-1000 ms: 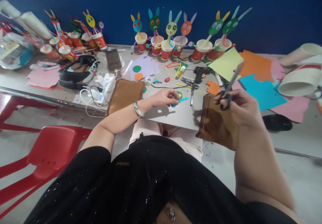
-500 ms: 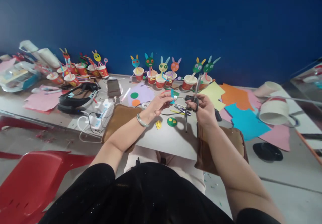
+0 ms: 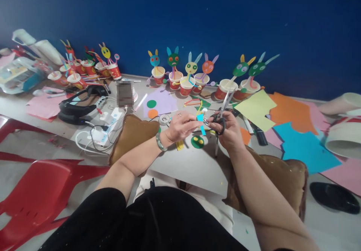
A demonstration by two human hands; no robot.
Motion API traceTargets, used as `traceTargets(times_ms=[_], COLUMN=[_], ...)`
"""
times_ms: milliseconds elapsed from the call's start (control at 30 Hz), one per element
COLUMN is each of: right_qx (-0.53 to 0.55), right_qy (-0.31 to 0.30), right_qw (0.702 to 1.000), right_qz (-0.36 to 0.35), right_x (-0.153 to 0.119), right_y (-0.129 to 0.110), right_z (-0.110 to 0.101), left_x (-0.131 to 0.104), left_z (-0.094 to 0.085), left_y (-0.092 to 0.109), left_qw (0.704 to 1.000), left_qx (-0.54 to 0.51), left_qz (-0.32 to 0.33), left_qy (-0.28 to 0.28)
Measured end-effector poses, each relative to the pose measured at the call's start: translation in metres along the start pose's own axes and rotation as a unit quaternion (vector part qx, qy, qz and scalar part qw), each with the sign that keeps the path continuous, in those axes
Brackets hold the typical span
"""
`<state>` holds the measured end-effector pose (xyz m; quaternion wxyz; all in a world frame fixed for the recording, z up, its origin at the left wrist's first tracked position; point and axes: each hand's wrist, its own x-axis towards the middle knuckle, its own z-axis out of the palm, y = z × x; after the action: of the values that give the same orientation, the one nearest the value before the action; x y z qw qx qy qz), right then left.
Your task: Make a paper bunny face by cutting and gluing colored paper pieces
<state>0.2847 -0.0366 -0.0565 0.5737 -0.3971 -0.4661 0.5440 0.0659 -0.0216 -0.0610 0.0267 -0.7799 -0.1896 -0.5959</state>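
My left hand (image 3: 183, 126) pinches a small blue paper piece (image 3: 201, 124) between thumb and fingertips, just left of my right hand. Black-handled scissors (image 3: 220, 125) are in my right hand (image 3: 229, 132), their blades pointing up and away. Below my hands a green paper circle (image 3: 197, 142) with two yellow spots lies on the table. A yellow paper piece (image 3: 179, 145) is beside it, partly behind my left wrist. A roll of tape (image 3: 164, 119) lies left of my left fingers.
Red cups (image 3: 187, 87) with paper rabbit heads line the wall. A power strip (image 3: 108, 130) with cables and a black headset (image 3: 79, 104) are left. Blue paper (image 3: 307, 149), orange paper (image 3: 295, 111) and a black mouse (image 3: 334, 197) lie right. A red chair (image 3: 39, 187) stands at lower left.
The view has shifted, and objects on the right appear farther right. My hands have come closer together, and the blue paper shows more fully beside the scissors.
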Motion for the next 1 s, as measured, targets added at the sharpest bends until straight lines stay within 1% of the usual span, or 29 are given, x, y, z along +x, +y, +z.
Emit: traceTargets(times_ms=[33,67,100,133,167,200,233,267,300,333,367,433,567,633,667,700,733,767,800,833,867,900,933,967,1000], right_qx=[-0.003,-0.008,-0.013,-0.019,-0.024,-0.029,-0.033,-0.036,-0.038,-0.039,-0.041,-0.048,-0.075,-0.084,-0.087,-0.089,-0.089,-0.088,-0.084,-0.078,-0.070,-0.059,-0.047,-0.036,-0.024], right_qy=[-0.009,-0.020,-0.030,-0.037,-0.043,-0.046,-0.047,-0.045,-0.040,-0.034,-0.025,-0.006,0.025,0.032,0.035,0.039,0.043,0.046,0.046,0.043,0.039,0.035,0.031,0.029,0.029], right_qw=[1.000,1.000,0.999,0.999,0.999,0.998,0.998,0.998,0.998,0.999,0.999,0.998,0.994,0.992,0.991,0.990,0.990,0.989,0.990,0.991,0.992,0.993,0.994,0.996,0.997], right_qz=[0.001,0.002,0.004,0.006,0.007,0.006,0.003,-0.002,-0.008,-0.015,-0.022,-0.040,-0.073,-0.088,-0.096,-0.102,-0.105,-0.106,-0.105,-0.102,-0.099,-0.095,-0.089,-0.080,-0.071], right_x=[-0.002,-0.005,-0.007,-0.008,-0.010,-0.011,-0.012,-0.012,-0.013,-0.013,-0.014,-0.016,-0.021,-0.023,-0.025,-0.026,-0.027,-0.027,-0.028,-0.028,-0.028,-0.028,-0.027,-0.026,-0.025], right_y=[0.000,0.000,0.000,0.000,0.000,0.001,0.002,0.003,0.004,0.005,0.005,0.006,0.003,0.001,0.000,-0.001,-0.002,-0.003,-0.003,-0.004,-0.003,-0.003,-0.002,-0.001,-0.001], right_z=[0.001,0.002,0.003,0.004,0.005,0.006,0.007,0.008,0.009,0.010,0.011,0.013,0.017,0.019,0.020,0.021,0.022,0.022,0.022,0.022,0.021,0.021,0.020,0.019,0.019], left_x=[0.000,0.000,0.000,0.001,0.002,0.003,0.005,0.007,0.010,0.012,0.015,0.021,0.030,0.029,0.027,0.024,0.020,0.016,0.012,0.008,0.004,0.001,-0.001,-0.003,-0.004], left_z=[0.001,0.002,0.003,0.005,0.007,0.009,0.011,0.012,0.012,0.011,0.011,0.008,0.003,0.003,0.004,0.006,0.008,0.009,0.011,0.012,0.011,0.010,0.007,0.004,0.000], left_y=[0.003,0.006,0.009,0.013,0.016,0.019,0.022,0.025,0.027,0.030,0.033,0.039,0.050,0.051,0.050,0.049,0.047,0.045,0.043,0.041,0.038,0.036,0.033,0.030,0.027], left_qw=[1.000,0.998,0.991,0.974,0.945,0.903,0.853,0.800,0.751,0.709,0.674,0.622,0.545,0.523,0.521,0.525,0.536,0.558,0.595,0.653,0.727,0.804,0.874,0.927,0.961], left_qx=[-0.018,-0.047,-0.085,-0.129,-0.175,-0.225,-0.275,-0.322,-0.361,-0.393,-0.417,-0.449,-0.467,-0.473,-0.479,-0.487,-0.494,-0.495,-0.484,-0.456,-0.412,-0.356,-0.293,-0.231,-0.175], left_qz=[-0.016,-0.051,-0.107,-0.183,-0.270,-0.359,-0.436,-0.497,-0.543,-0.577,-0.603,-0.635,-0.693,-0.707,-0.705,-0.697,-0.684,-0.666,-0.642,-0.605,-0.549,-0.475,-0.388,-0.295,-0.208], left_qy=[-0.008,-0.007,0.005,0.025,0.048,0.068,0.085,0.094,0.100,0.098,0.095,0.087,0.065,0.055,0.049,0.040,0.030,0.017,0.009,0.006,0.008,0.008,0.002,-0.014,-0.040])
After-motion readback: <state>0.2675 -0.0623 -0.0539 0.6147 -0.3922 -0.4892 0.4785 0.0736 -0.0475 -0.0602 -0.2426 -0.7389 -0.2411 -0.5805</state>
